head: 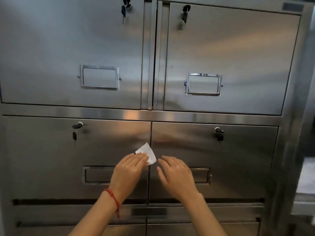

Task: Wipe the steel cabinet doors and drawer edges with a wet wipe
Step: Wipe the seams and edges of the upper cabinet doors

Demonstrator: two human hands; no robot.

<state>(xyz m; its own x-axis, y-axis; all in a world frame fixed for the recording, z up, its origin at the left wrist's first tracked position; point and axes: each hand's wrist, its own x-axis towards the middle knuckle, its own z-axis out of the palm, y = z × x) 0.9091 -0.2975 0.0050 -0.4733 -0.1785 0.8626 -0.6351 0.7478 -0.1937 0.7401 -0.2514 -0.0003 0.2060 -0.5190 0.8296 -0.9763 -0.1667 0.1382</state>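
Observation:
A steel cabinet fills the view, with two upper doors [71, 48] and two lower doors [42, 159]. A small white wet wipe [148, 153] lies against the seam between the lower doors. My left hand [129, 169], with a red bracelet at the wrist, presses the wipe to the steel with straight fingers. My right hand [175, 174] hovers just right of the wipe over the lower right door [238, 159], fingers relaxed and holding nothing. Both hands partly cover the recessed handles.
Keys hang from the locks of all the doors [77, 128]. Label frames [99, 77] sit on the upper doors. Drawer fronts [196, 217] run below the lower doors. A pale surface [306, 176] shows past the cabinet's right side.

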